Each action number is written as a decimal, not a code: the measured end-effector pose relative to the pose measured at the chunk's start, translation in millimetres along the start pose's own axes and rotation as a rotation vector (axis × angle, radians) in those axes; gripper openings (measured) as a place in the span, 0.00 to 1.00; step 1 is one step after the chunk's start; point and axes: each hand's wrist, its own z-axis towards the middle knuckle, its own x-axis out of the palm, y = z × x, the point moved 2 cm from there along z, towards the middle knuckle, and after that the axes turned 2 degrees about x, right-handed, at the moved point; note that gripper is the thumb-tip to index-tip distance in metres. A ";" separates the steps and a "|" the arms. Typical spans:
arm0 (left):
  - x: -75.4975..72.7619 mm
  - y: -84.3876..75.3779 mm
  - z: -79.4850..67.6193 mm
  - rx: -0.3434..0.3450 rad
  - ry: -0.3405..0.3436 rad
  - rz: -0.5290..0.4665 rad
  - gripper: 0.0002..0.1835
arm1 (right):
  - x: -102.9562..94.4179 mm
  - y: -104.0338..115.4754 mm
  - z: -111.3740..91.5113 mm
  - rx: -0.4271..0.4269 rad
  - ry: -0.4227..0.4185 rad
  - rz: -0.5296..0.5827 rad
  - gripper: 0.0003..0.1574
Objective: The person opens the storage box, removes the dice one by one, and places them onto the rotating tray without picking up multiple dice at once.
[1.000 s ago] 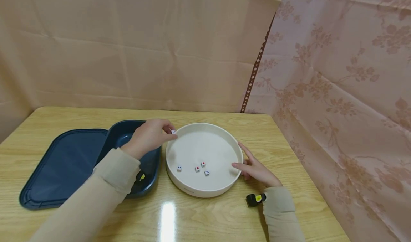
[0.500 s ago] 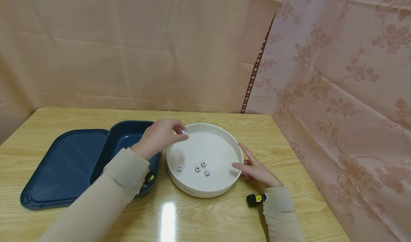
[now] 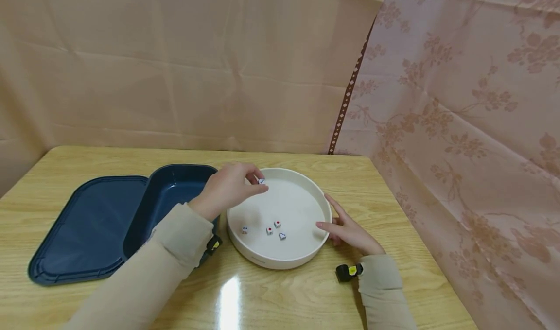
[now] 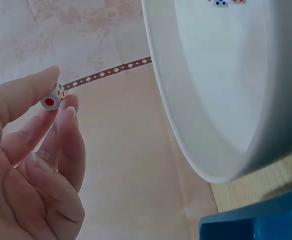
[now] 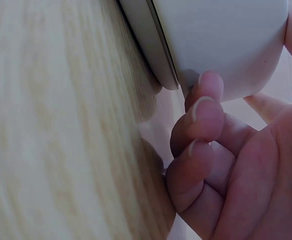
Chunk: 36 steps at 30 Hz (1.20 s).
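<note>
My left hand (image 3: 227,189) pinches a white die (image 3: 261,181) between thumb and fingertips, above the left rear part of a round white tray (image 3: 288,199). In the left wrist view that die (image 4: 50,102) shows a red dot on one face. My right hand (image 3: 353,234) holds the tray's right side, thumb over the rim and fingers along the outer wall. In the right wrist view several of its fingers (image 5: 198,120) are curled beside the tray's lower edge. Inside the tray lie more dice, two with red dots up (image 3: 269,231) near the front middle and another (image 3: 245,230) at the left.
A dark blue rectangular bin (image 3: 175,186), partly behind my left forearm, stands close to the tray's left. Beside it lies a flat dark blue lid (image 3: 87,228). The wooden table (image 3: 280,301) meets a beige cloth at the back and a floral cloth (image 3: 472,126) at the right.
My left hand has moved right with the die, from the tray's left rim to above its inside. The right hand, the tray and the dice lying in it have stayed put.
</note>
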 end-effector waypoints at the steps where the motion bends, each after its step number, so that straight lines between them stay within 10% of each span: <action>1: 0.8 -0.9 0.3 0.001 0.000 -0.002 0.14 | 0.1 0.2 -0.1 -0.002 0.000 -0.002 0.57; 36: 29.5 -15.9 20.1 -0.069 0.067 -0.006 0.13 | 1.0 2.5 -1.3 0.008 -0.004 -0.017 0.57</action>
